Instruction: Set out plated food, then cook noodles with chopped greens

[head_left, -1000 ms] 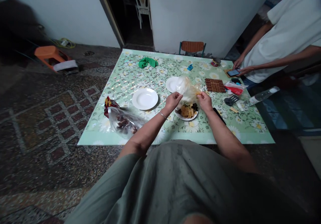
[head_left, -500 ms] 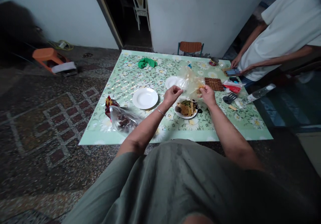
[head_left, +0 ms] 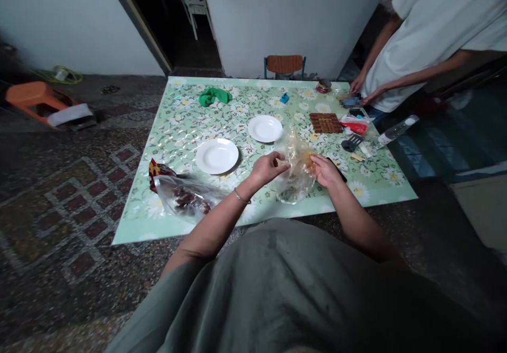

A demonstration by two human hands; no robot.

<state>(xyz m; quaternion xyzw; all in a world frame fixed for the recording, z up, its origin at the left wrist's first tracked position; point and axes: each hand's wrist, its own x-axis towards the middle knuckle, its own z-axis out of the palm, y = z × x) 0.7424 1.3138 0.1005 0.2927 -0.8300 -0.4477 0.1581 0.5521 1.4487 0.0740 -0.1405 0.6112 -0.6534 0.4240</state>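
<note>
A thin, clear plastic bag point(head_left: 293, 176) with an orange-stained patch hangs crumpled between my hands. My left hand point(head_left: 268, 168) pinches its left side, thumb against fingers. On the other side my right hand point(head_left: 327, 171) is closed on the bag by the orange patch. The bag hangs low over the table's front part, and the plate of food seen before is hidden there. Left of it lie two white plates, a near plate point(head_left: 217, 156) and a farther plate point(head_left: 265, 129), both bare. A dark, flat object point(head_left: 337, 170) shows partly behind my right hand.
On the flowered tablecloth point(head_left: 178, 126) are a green cloth point(head_left: 214, 96), a bag of dark pieces point(head_left: 186, 197), a brown woven mat point(head_left: 325, 123), a black slotted spatula point(head_left: 351, 142) and a plastic bottle point(head_left: 398, 130). Another person point(head_left: 428, 52) stands at the far right.
Both my hands have lowered the plastic bag toward me, so it now covers the plate of food. The farther white plate has come into full view. The camera view has shifted.
</note>
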